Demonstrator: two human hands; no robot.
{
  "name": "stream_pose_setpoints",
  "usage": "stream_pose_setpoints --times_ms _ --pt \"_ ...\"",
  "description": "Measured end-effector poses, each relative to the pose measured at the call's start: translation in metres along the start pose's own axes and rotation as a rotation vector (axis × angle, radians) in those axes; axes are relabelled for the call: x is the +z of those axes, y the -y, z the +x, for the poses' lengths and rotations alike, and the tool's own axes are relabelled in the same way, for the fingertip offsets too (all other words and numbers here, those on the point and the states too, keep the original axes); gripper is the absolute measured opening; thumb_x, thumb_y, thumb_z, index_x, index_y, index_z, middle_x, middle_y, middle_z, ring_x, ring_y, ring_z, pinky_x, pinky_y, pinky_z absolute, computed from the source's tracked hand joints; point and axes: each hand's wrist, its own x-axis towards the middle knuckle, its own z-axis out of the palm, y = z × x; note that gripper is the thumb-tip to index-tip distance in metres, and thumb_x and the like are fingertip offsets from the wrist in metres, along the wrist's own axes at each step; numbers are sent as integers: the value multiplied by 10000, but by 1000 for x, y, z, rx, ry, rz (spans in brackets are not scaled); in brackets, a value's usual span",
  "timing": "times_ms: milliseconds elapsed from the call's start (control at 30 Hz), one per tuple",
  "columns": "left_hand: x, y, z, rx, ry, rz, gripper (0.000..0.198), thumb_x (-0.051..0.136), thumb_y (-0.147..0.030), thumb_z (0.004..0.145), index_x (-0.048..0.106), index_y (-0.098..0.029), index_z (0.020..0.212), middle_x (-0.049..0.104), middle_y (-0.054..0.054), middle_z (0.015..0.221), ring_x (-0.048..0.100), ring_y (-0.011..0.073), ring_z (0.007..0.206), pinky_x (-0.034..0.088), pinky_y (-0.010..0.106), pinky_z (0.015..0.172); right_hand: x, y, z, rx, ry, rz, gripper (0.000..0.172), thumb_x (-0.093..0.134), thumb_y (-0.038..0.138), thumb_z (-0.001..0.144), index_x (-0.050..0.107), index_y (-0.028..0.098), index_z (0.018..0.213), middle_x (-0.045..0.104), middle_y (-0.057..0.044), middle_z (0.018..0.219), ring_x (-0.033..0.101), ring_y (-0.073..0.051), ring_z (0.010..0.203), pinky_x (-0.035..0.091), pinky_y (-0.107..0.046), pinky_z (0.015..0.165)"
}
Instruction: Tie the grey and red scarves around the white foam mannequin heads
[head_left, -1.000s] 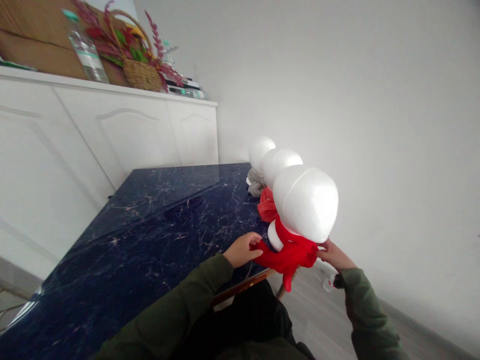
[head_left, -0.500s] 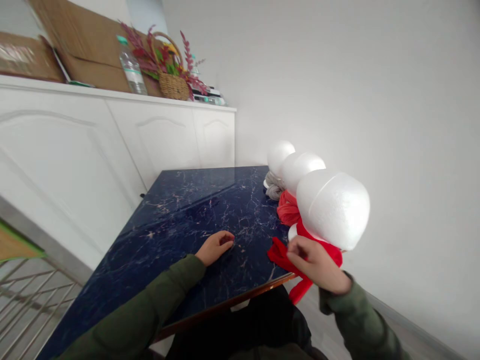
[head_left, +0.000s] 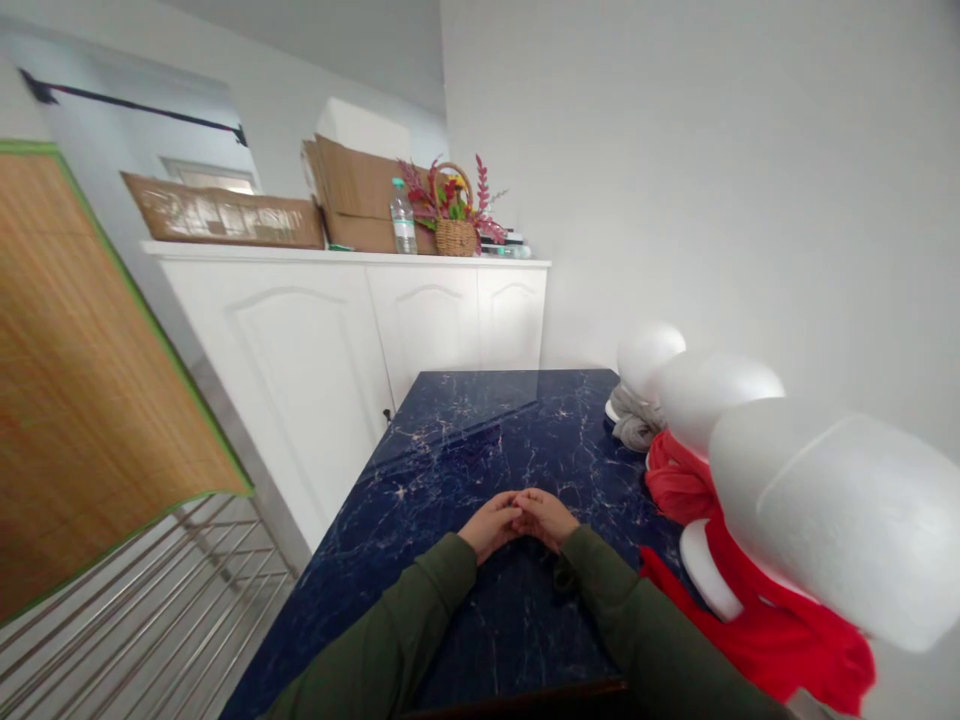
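My left hand [head_left: 491,526] and my right hand [head_left: 547,518] rest together, fingertips touching, over the blue-veined marble tabletop [head_left: 480,450]. Neither hand holds anything. To their right stand several white foam head forms in a row along the wall. The nearest foam head [head_left: 832,515] wears a bright red scarf [head_left: 772,635] knotted below it. The middle foam head [head_left: 712,400] has a red-orange scarf [head_left: 679,480], and the farthest foam head [head_left: 649,360] has a grey scarf [head_left: 636,420]. All of them stand apart from my hands.
A white wall [head_left: 750,200] runs along the right side of the table. White cabinets [head_left: 300,400] stand beyond its left side, topped by cardboard boxes [head_left: 360,195], a water bottle [head_left: 403,218] and a wicker flower basket [head_left: 455,238]. A metal rack [head_left: 165,590] stands at lower left.
My right hand has let go of the red scarf and moved left to meet my left hand. My left hand has moved off the scarf to the table. The view has turned left.
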Motion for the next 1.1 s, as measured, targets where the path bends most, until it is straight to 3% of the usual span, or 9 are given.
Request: stream_pose_setpoints --times_ms 500,1100 --pt "-2 1 2 -13 25 17 331 641 -179 645 563 -140 964 562 30 778 533 107 686 405 290 747 0 0 2 28 -47 62 367 715 414 527 509 154 683 558 36 507 521 -86 448 384 -213 467" --pt "-2 1 2 -19 5 45 314 628 -173 678 553 -139 982 579 33 798 549 103 692 425 282 749 -1 -3 3 24 -50 4 321 675 417 611 493 165 693 537 43 523 518 -87 471 392 -225 493"
